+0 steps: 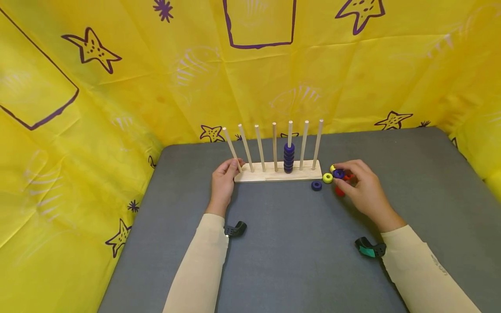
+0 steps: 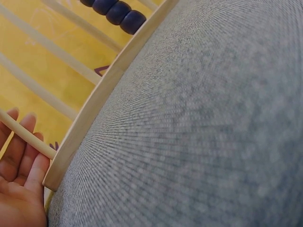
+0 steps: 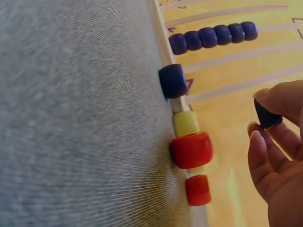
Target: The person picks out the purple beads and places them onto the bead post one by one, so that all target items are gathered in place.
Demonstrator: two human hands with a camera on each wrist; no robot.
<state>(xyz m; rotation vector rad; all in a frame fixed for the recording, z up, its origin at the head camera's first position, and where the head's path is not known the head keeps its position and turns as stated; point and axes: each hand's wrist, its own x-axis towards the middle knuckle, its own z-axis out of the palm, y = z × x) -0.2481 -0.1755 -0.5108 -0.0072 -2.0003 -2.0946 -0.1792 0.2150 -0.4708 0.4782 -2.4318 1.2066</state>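
Observation:
A wooden peg rack (image 1: 258, 175) with several upright pegs stands on the grey table, and a stack of dark blue beads (image 1: 288, 158) is threaded on one peg. At the rack's left end my left hand (image 1: 224, 181) holds the base, its fingers behind the end peg (image 2: 29, 136). Right of the rack, my right hand (image 1: 365, 189) pinches a single dark blue bead (image 3: 266, 115) between thumb and fingers, raised above the table. Loose beads lie below it: a dark blue bead (image 1: 316, 186), a yellow bead (image 1: 327, 178) and red beads (image 3: 191, 150), partly hidden in the head view.
The grey table (image 1: 274, 243) reaches back to a yellow cloth (image 1: 188, 95) with purple drawings, which hangs behind and along the sides. A dark wrist device (image 1: 235, 229) sits on the left wrist, another one (image 1: 370, 248) on the right.

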